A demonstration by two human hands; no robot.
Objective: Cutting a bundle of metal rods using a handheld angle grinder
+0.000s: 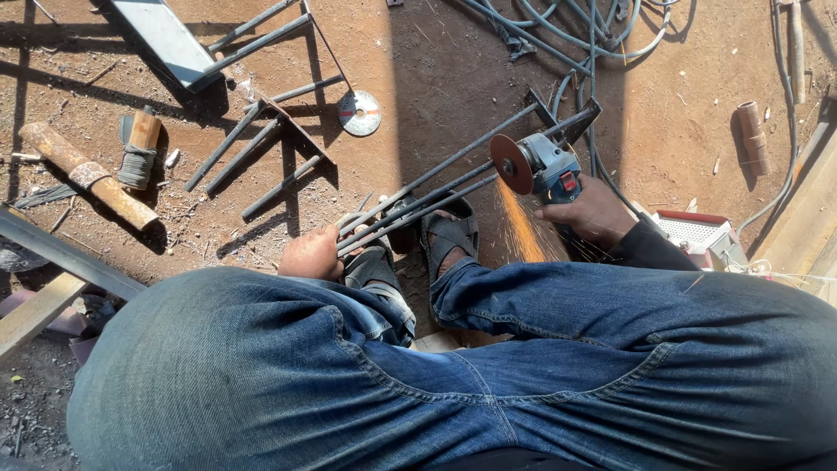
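Observation:
My right hand point(591, 214) grips a blue angle grinder point(551, 167) whose brown disc point(511, 163) touches a dark metal rod frame point(440, 179). Orange sparks point(521, 228) stream down from the contact point. My left hand point(312, 255) holds the near end of the frame's rods steady against the ground. My sandalled feet point(449, 234) rest beside and under the rods, and my knees in blue jeans point(366, 366) fill the lower part of the view.
On the dirt ground lie another rod frame point(270, 144), a loose grinding disc point(359, 112), a rusty pipe point(87, 174), a hammer-like tool point(138, 148), hoses and cables point(584, 35), a red and white machine point(702, 237), and metal bars point(65, 257) at left.

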